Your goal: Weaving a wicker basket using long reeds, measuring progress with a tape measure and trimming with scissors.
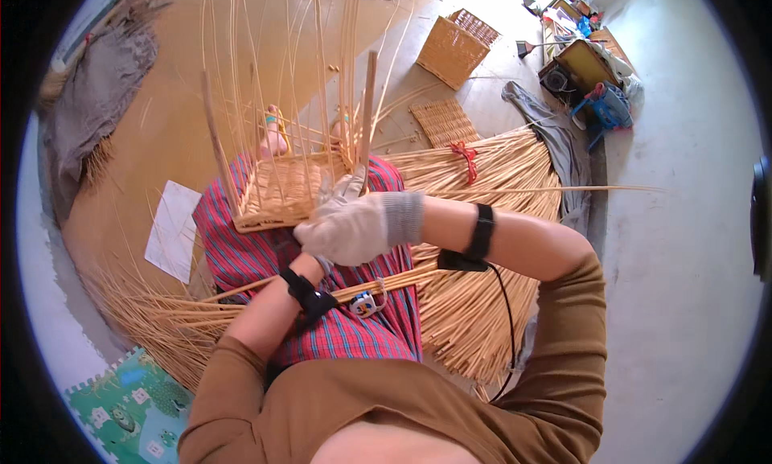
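Observation:
A partly woven cane basket (pixel 277 220) rests on my lap over a red and blue checked cloth (pixel 338 339). Its base is woven; long thin canes (pixel 241 78) and thicker corner sticks (pixel 369 102) stand up from it. My right hand (pixel 350 231), in a pale knitted glove, is closed at the basket's near right corner; what it grips is hidden. My left hand (pixel 324 264) reaches in beneath the right one. Only a bit of its glove shows and its fingers are covered. Several loose canes (pixel 366 287) and a small tape measure (pixel 367 304) lie across my lap.
On my right a large bundle of canes (pixel 482 311) spreads out, with a red tie (pixel 466 160). Ahead are a woven panel (pixel 444 124) and a finished basket (pixel 454 50). More thin canes (pixel 153 311) and a white sheet (pixel 172 231) lie left.

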`<action>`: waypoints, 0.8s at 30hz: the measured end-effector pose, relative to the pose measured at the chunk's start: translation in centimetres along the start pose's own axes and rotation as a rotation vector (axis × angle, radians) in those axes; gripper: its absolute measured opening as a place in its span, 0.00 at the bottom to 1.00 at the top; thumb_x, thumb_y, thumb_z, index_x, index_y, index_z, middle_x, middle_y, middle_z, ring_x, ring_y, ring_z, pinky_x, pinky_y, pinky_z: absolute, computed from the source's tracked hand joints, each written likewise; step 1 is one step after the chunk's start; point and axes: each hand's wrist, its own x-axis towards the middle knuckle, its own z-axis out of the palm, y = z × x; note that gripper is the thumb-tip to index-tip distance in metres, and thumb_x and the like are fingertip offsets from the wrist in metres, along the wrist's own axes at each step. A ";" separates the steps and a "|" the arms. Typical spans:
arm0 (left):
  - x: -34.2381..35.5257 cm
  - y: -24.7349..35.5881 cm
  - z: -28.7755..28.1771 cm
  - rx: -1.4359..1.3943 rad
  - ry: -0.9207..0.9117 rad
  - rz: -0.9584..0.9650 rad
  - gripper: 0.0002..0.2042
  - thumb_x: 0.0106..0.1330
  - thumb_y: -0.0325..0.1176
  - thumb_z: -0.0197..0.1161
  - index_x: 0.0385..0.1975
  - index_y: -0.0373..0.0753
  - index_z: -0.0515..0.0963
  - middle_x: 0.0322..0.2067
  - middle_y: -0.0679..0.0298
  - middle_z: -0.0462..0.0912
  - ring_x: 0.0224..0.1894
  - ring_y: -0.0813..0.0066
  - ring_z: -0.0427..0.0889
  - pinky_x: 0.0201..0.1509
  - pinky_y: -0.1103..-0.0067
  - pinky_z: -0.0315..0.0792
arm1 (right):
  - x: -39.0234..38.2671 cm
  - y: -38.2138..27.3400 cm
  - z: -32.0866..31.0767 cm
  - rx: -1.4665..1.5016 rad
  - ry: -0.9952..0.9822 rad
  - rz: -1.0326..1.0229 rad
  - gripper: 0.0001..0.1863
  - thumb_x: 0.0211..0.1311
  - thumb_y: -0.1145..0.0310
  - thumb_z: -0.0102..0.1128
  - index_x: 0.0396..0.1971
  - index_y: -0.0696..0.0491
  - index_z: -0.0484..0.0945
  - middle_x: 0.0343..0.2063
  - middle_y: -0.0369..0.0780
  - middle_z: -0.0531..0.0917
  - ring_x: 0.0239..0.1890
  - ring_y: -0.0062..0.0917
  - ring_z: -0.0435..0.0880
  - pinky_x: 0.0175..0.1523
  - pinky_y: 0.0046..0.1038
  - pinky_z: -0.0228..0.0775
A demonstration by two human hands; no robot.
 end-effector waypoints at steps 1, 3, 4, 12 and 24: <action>-1.2 -1.3 -0.1 0.079 0.063 0.025 0.27 0.77 0.40 0.58 0.72 0.37 0.65 0.62 0.55 0.78 0.65 0.61 0.77 0.74 0.61 0.67 | 0.7 0.9 -0.1 -0.050 0.189 0.068 0.14 0.64 0.65 0.63 0.47 0.53 0.85 0.36 0.45 0.88 0.51 0.36 0.87 0.62 0.38 0.76; -2.9 -3.3 -0.6 0.189 0.204 0.088 0.20 0.78 0.37 0.57 0.66 0.38 0.72 0.54 0.59 0.84 0.57 0.63 0.83 0.68 0.63 0.75 | 1.4 3.2 0.3 -0.097 0.621 0.143 0.19 0.65 0.60 0.65 0.51 0.55 0.82 0.39 0.48 0.87 0.54 0.38 0.86 0.62 0.39 0.76; -3.8 -4.0 -1.1 0.236 0.263 0.118 0.17 0.78 0.35 0.57 0.63 0.38 0.76 0.50 0.62 0.87 0.53 0.64 0.87 0.65 0.64 0.78 | 1.0 4.4 0.8 -0.111 0.832 0.190 0.22 0.65 0.58 0.66 0.54 0.57 0.80 0.41 0.49 0.86 0.56 0.39 0.85 0.62 0.39 0.75; -3.0 -3.6 -7.8 -1.469 0.183 -0.759 0.21 0.80 0.52 0.57 0.46 0.37 0.81 0.31 0.60 0.89 0.31 0.75 0.89 0.20 0.85 0.77 | -1.8 9.8 7.5 0.371 0.576 0.958 0.38 0.48 0.45 0.82 0.51 0.58 0.80 0.46 0.51 0.86 0.52 0.44 0.85 0.59 0.38 0.76; 17.2 3.1 -10.5 -0.756 0.230 -0.271 0.14 0.78 0.43 0.64 0.46 0.37 0.81 0.33 0.63 0.87 0.30 0.73 0.86 0.34 0.75 0.77 | 2.2 9.4 11.3 0.142 0.975 1.183 0.20 0.62 0.55 0.73 0.47 0.50 0.82 0.33 0.44 0.88 0.39 0.44 0.88 0.45 0.43 0.78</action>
